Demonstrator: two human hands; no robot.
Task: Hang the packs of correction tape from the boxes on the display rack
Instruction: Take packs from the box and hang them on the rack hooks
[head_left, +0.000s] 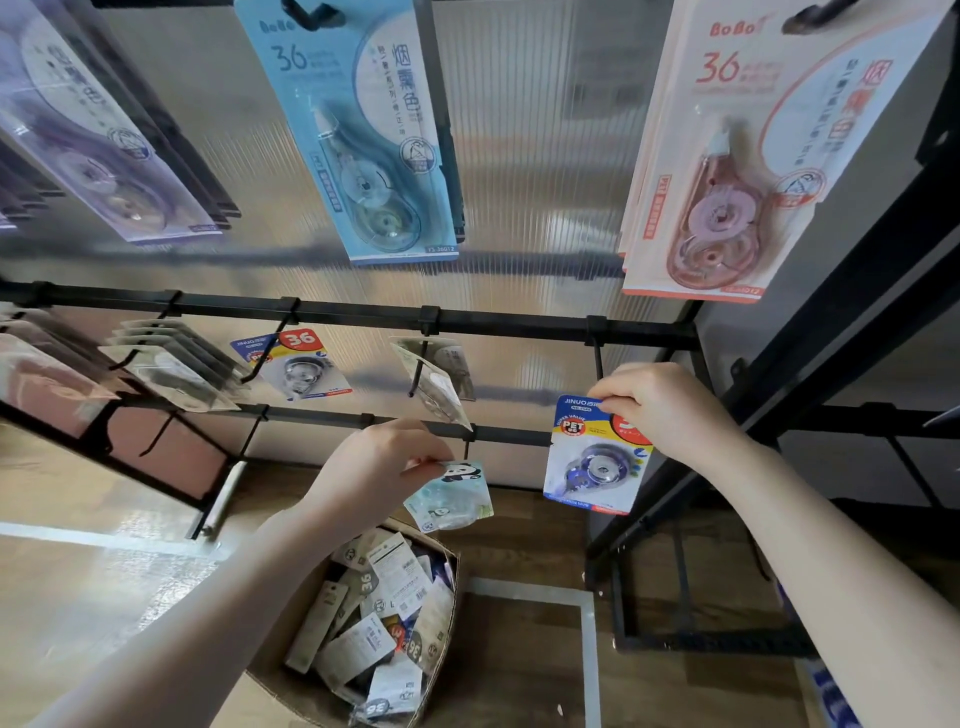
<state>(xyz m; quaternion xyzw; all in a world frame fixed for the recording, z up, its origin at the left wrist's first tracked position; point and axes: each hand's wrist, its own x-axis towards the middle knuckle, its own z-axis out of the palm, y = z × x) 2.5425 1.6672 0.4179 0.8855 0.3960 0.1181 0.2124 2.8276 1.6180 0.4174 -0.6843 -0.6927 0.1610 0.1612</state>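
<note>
Box (358, 618) on the floor is sitting nearest, w/ loose packs piled in it. Just above the box, left hand (374, 462) is pinching the panda pack (451, 496) by its top, right under a lower-rail hook (467, 441). Up-right of the box, right hand (660, 410) is pinching the blue pack (597, 457) below an upper-rail hook (597, 358). Step looks like mid-hang, both packs. Next: probably lining each pack's hang-hole up w/ its hook tip.

Two bare forearms, no sleeves in view. Left hand (382, 462) and right hand (657, 408) bare too: no gloves, rings, watch or bands visible. Rest of the body out of frame.
</note>
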